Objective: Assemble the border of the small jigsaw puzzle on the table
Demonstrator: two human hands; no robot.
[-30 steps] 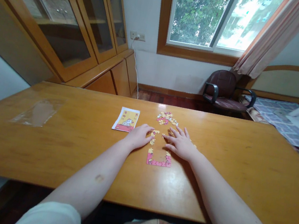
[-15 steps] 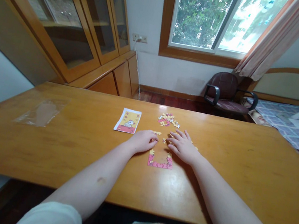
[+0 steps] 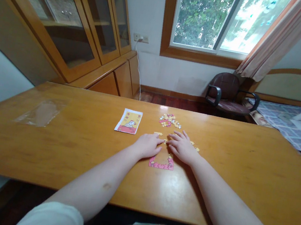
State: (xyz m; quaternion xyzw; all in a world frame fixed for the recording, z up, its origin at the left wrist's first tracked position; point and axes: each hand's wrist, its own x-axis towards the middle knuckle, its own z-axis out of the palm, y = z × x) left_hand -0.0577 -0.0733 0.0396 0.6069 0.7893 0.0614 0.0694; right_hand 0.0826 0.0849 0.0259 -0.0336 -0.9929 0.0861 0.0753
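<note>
A small jigsaw piece (image 3: pixel 165 141) lies on the table between my two hands. My left hand (image 3: pixel 148 145) rests palm down, its index finger stretched to that piece and its thumb apart. From the other side, my right hand (image 3: pixel 183 148) reaches the same piece with fingers extended and lightly spread. Closer to me is a partly joined pink puzzle border (image 3: pixel 161 166), its left side partly covered by my left hand. A strip of yellow pieces (image 3: pixel 158 133) lies just beyond the left fingers. More loose yellow pieces (image 3: pixel 196 149) sit beside my right hand.
A pile of mixed puzzle pieces (image 3: pixel 169 120) is at the far side of the wooden table (image 3: pixel 74 157). The picture card (image 3: pixel 129 121) lies left of it, and a clear plastic bag (image 3: pixel 43 112) farther left. An office chair (image 3: pixel 226 92) stands beyond the table.
My left hand has moved right and slightly nearer to me, its index finger now extended to the small piece. My right hand has shifted slightly left, its fingers closer together.
</note>
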